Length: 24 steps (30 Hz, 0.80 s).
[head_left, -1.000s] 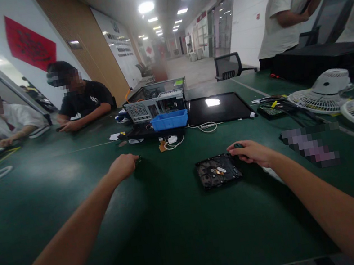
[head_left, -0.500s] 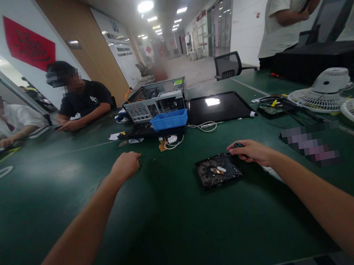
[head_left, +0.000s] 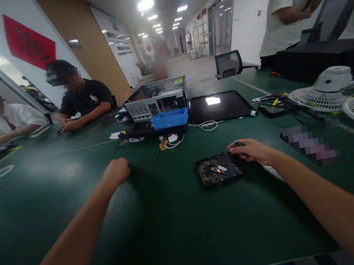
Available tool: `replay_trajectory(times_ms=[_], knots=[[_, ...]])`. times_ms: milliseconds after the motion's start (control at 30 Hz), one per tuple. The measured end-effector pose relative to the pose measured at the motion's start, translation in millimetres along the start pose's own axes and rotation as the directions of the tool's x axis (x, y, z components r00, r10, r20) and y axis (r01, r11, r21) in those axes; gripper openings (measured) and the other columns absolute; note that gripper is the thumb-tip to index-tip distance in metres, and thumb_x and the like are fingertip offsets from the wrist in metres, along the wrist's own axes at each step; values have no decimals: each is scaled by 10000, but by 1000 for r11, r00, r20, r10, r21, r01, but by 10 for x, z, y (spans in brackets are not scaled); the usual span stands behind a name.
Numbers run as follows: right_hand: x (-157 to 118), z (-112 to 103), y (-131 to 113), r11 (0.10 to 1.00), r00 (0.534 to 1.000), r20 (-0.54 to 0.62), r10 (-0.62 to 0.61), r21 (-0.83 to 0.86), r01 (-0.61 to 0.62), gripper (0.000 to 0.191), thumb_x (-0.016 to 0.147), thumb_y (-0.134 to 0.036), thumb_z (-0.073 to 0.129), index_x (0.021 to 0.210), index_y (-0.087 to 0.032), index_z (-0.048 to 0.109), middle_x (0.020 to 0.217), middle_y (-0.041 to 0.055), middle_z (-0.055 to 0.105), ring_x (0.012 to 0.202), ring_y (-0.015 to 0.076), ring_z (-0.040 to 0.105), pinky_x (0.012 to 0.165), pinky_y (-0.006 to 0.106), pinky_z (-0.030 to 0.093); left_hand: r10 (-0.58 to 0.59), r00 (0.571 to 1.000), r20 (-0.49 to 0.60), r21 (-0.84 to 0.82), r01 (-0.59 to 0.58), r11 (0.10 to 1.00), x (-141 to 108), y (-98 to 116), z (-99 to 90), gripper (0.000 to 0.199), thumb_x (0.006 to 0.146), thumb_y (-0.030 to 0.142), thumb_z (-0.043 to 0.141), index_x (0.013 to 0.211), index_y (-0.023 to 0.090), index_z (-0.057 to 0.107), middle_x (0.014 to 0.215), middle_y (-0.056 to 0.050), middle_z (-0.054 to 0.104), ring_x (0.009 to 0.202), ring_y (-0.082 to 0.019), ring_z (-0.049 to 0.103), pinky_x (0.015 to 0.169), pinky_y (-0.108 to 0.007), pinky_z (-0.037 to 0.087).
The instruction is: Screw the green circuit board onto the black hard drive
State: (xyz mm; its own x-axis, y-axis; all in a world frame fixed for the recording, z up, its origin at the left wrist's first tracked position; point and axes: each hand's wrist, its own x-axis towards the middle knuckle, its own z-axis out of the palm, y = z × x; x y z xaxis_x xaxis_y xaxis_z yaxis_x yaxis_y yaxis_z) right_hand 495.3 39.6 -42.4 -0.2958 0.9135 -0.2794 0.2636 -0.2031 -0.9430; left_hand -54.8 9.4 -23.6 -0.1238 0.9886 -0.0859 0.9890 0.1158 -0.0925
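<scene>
A: Hands?
B: L hand (head_left: pixel 118 172) was curled closed, near side of blue bin (head_left: pixel 170 120), to its L; contents hidden, can't tell. R hand (head_left: pixel 252 152) was pinched on dark tool handle (head_left: pixel 239 144), near side of bin, to its R.
A: Drive (head_left: pixel 218 172)?
B: Flat on desk (head_left: pixel 169 243), near side of bin, slightly R, inner parts exposed.
A: Handling, IMO?
B: Light rim hold was best, fingers off the inner parts, tool kept approx. upright and pressure straight down so it didn't slip. Tip contact unclear.
</scene>
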Motion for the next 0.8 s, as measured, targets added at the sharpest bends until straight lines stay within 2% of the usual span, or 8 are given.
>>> replay_trajectory(times_ms=[167, 500, 800], knots=[[11, -6, 14, 1000, 1000, 4, -1, 4, 1, 388, 740, -369, 812, 1058, -175, 703, 746, -6, 569, 553, 66, 419, 399, 176, 219, -47, 999, 27, 85, 45, 995, 34, 262, -59, 259, 870, 223, 526, 894, 169, 778, 914, -182, 766, 898, -303, 731, 807, -339, 545], [-21, 10, -15, 1000, 1000, 3, 17, 17, -17, 358, 754, -343, 801, 1048, -169, 692, 698, -24, 538, 542, 65, 407, 403, 172, 222, 89, 995, 44, 91, -93, 992, 54, 818, -252, 297, 899, 173, 491, 943, 172, 785, 960, -153, 780, 945, -298, 736, 857, -332, 539], [-18, 7, -7, 1000, 1000, 3, 16, 0, -16, 385, 759, -361, 797, 1073, -164, 691, 688, -24, 536, 546, 67, 415, 410, 172, 226, 159, 986, 47, 37, -161, 986, -4, 1249, -355, 312, 920, 173, 480, 959, 162, 790, 920, -144, 780, 901, -267, 741, 863, -312, 540]])
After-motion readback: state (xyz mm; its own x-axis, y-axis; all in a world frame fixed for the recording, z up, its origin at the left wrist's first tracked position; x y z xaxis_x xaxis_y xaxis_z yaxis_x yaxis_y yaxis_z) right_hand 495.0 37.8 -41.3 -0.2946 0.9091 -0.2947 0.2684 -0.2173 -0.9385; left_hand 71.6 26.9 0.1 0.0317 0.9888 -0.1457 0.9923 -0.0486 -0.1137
